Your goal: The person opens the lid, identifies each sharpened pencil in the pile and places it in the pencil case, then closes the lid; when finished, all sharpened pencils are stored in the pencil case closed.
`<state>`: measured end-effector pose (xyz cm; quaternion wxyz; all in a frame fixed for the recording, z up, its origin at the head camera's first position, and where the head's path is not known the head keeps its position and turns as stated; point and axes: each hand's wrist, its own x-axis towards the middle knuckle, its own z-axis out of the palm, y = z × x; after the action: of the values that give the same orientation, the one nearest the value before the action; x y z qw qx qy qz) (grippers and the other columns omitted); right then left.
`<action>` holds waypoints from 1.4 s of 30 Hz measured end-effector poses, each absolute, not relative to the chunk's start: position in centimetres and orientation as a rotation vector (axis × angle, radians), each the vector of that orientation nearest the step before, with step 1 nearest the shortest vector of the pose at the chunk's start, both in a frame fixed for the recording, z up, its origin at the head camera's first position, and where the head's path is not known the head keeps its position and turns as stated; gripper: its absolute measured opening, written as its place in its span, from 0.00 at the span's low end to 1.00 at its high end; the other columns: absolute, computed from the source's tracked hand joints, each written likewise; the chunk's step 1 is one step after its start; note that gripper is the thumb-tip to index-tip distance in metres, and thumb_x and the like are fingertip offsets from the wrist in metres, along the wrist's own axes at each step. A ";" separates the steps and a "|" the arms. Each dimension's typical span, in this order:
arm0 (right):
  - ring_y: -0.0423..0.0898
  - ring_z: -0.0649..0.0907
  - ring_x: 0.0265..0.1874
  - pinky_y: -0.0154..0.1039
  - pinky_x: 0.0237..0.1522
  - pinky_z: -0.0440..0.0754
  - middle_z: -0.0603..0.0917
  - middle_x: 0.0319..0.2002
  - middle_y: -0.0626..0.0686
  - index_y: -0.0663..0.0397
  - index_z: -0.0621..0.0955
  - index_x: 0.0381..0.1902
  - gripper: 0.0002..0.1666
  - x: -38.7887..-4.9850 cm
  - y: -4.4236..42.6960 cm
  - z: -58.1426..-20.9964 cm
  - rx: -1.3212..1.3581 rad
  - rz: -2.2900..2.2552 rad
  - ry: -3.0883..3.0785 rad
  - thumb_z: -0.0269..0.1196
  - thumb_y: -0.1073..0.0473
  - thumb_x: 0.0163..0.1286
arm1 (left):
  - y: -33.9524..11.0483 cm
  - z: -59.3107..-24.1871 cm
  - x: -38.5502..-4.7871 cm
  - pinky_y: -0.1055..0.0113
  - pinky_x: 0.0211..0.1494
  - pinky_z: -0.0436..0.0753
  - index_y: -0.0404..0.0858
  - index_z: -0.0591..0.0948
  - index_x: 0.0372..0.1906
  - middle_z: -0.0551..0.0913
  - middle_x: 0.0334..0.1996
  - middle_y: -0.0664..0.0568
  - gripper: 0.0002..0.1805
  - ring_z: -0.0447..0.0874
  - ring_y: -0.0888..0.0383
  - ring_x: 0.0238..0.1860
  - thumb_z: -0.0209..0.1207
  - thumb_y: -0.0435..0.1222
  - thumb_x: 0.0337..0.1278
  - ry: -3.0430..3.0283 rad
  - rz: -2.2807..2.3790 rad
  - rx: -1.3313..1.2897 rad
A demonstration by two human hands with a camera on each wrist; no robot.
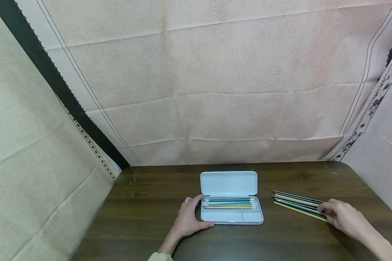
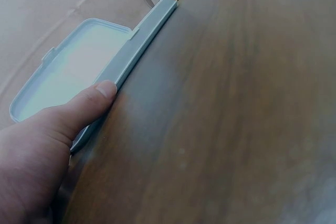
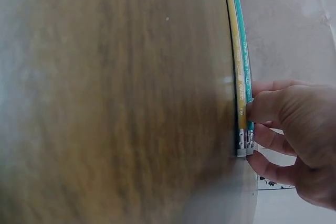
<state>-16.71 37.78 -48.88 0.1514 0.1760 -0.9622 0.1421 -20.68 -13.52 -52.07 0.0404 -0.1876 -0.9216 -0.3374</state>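
Observation:
A light blue pencil case (image 1: 233, 216) lies with its lid raised, several green and yellow pencils (image 1: 228, 203) in its long compartment. My left hand (image 1: 189, 217) grips the case's left end, thumb at the front corner and fingers toward the back; in the left wrist view the thumb (image 2: 105, 88) presses the front wall. To the right, my right hand (image 1: 343, 215) is at the eraser ends of several loose pencils (image 1: 297, 204). Its fingers pinch a green pencil (image 3: 241, 30) near the eraser end, beside a yellow pencil (image 3: 233, 30) lying on the table. Its farther fingers are partly hidden.
The dark wooden table (image 1: 143, 203) carries the case and pencils. A pale patterned cloth (image 1: 215, 90) hangs along its back edge, with further cloth panels at left (image 1: 36, 163) and right (image 1: 379, 163). The case's smaller front compartments (image 1: 222, 216) hold no pencils.

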 end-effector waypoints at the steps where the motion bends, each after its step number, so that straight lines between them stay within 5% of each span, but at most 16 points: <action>1: 0.30 0.69 0.24 0.37 0.20 0.68 0.70 0.26 0.32 0.42 0.84 0.32 0.22 -16.7 37.7 -48.8 0.509 0.408 -2.757 0.76 0.73 0.45 | -13.5 -52.1 -20.7 0.57 0.48 0.71 0.49 0.71 0.69 0.76 0.52 0.56 0.53 0.67 0.57 0.47 0.74 0.66 0.34 -2.822 -1.036 -0.574; 22: 0.29 0.72 0.25 0.37 0.20 0.69 0.73 0.28 0.31 0.39 0.84 0.33 0.27 -17.4 34.8 -47.8 0.645 0.427 -2.594 0.76 0.74 0.40 | -13.6 -52.1 -20.6 0.56 0.48 0.71 0.49 0.71 0.70 0.76 0.52 0.55 0.53 0.68 0.57 0.48 0.74 0.66 0.34 -2.806 -1.024 -0.586; 42: 0.31 0.70 0.26 0.35 0.23 0.69 0.74 0.28 0.38 0.45 0.86 0.36 0.22 -19.4 29.3 -46.7 0.821 0.540 -2.609 0.71 0.76 0.47 | -13.6 -52.0 -20.7 0.58 0.47 0.71 0.49 0.71 0.69 0.77 0.54 0.56 0.53 0.68 0.58 0.47 0.74 0.66 0.34 -2.797 -1.015 -0.598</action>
<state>-19.42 29.31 -46.66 0.1760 0.2897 -0.9213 0.1906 -20.67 -13.58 -52.01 0.0530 -0.1967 -0.9203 -0.3340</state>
